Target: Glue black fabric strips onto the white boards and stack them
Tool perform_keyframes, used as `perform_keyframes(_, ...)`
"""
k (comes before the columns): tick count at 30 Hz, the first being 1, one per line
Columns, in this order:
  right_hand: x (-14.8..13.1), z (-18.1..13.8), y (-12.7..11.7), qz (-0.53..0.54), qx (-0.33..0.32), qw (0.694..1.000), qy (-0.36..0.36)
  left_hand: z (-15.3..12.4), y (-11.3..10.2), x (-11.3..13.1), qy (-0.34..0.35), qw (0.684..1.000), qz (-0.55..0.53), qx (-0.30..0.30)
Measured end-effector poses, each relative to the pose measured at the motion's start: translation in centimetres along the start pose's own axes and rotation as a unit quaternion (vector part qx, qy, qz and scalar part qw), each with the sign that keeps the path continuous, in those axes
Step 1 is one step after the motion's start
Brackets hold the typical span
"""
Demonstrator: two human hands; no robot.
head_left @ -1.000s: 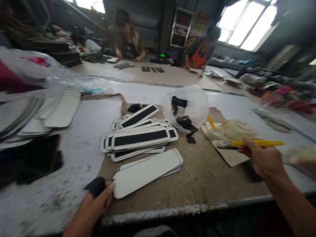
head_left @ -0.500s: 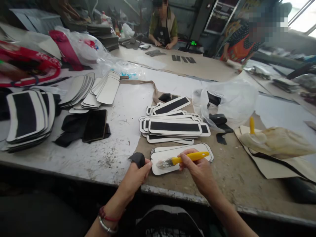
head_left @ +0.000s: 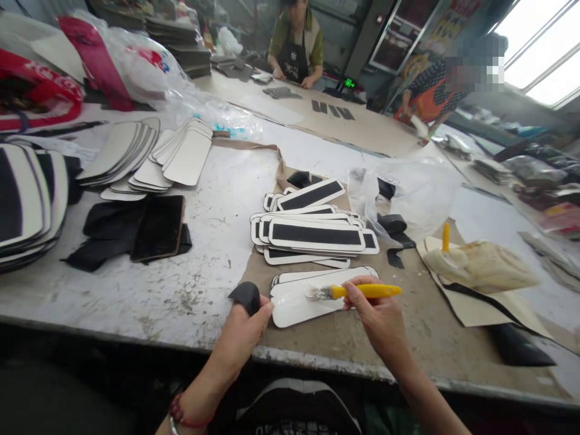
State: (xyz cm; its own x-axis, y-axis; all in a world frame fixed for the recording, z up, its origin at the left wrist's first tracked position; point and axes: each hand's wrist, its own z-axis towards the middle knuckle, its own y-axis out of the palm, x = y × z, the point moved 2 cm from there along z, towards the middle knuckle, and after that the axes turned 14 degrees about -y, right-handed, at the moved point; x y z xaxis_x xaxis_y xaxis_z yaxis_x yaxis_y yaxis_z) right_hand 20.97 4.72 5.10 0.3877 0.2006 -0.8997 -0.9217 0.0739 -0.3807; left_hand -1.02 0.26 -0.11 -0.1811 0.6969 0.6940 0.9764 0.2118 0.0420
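My right hand grips a paintbrush by its yellow handle. The bristles, coated in something whitish, rest on a long white panel with rounded ends, which lies over similar panels. At the panel's left end, my left hand is closed, with a curled black strip in it and its thumb and finger at the panel's edge. Just behind lies a loose pile of white panels with black strips on top.
To the left are stacks of white panels, black pieces and a dark flat slab. A plastic bag lies behind on the right, near a glue-stained container with a yellow handle. Two people work at the far table.
The brush has moved right along the panel with my right hand. My left hand stays at the panel's left end. The whole view has shifted slightly.
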Motion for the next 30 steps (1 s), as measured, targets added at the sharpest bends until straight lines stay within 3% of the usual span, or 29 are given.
perform_keyframes(8,1.8,0.7,-6.1,-0.140,0.049,0.988,-0.042,0.5,-0.1,-1.0,-0.003,0.999,0.015,0.037)
perform_keyframes(14,2.4,1.1,-7.8,-0.207,0.050,0.970,-0.114,0.4,0.2,-0.8,0.001,0.998,0.020,0.052)
perform_keyframes(19,1.4,1.3,-8.5,-0.258,0.045,0.945,-0.195,-0.2,0.4,-0.4,-0.005,0.998,0.021,0.061)
perform_keyframes(24,0.4,0.9,-7.9,-0.272,0.018,0.931,-0.244,-0.2,0.5,-0.4,-0.009,0.998,0.016,0.058)
perform_keyframes(30,-0.6,-2.2,-2.8,-0.156,-0.020,0.960,-0.232,-0.5,0.5,-0.1,0.009,0.998,0.017,0.055)
